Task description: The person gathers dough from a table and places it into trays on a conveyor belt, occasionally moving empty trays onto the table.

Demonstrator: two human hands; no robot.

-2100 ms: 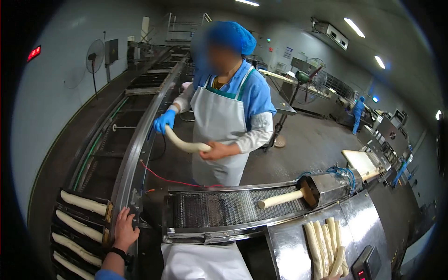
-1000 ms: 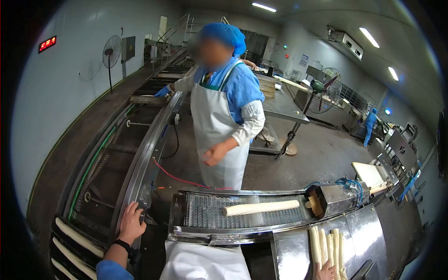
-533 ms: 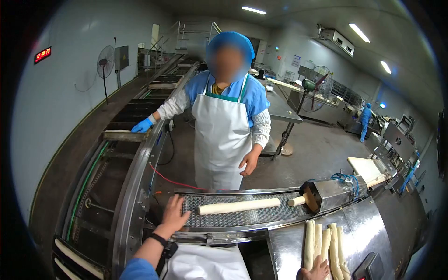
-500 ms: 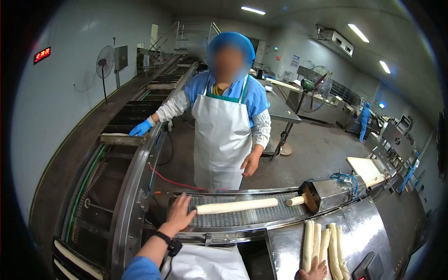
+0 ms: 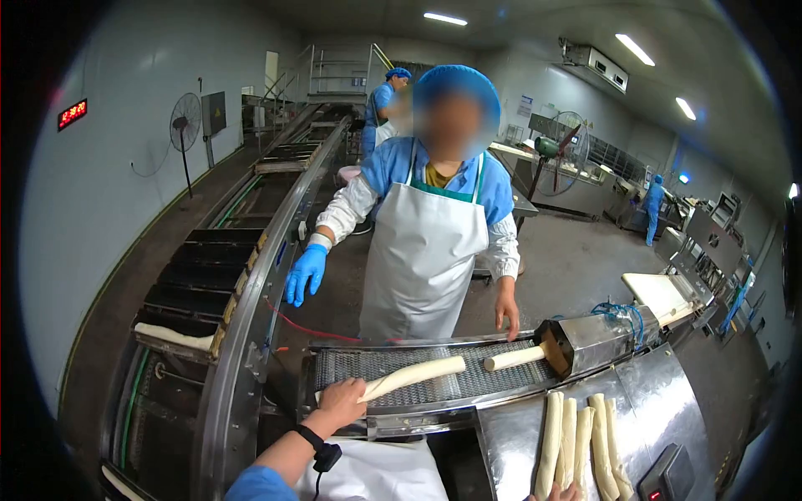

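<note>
My left hand (image 5: 341,402) is closed around the near-left end of a long, pale dough roll (image 5: 418,376). That roll lies slanted and slightly bent on a mesh conveyor (image 5: 334,361). A second dough roll (image 5: 514,358) pokes out of the metal housing (image 5: 601,342) at the belt's right end. Low in the view, only the fingers of my right hand (image 5: 561,493) show, apart, at the lower ends of several dough rolls (image 5: 576,442) on the steel table (image 5: 656,401); the palm is cut off.
Across the belt stands a co-worker in a white apron (image 5: 418,259), one blue-gloved hand (image 5: 307,274) hanging by the tray line (image 5: 196,275). One tray there holds a dough roll (image 5: 174,336). A small device (image 5: 666,476) sits at the table's right. Another person (image 5: 383,108) stands farther back.
My left hand has closed on the dough roll, whose left end has swung toward me. My right hand sits lower in view. The co-worker's gloved hand has left the tray; trays have shifted toward me.
</note>
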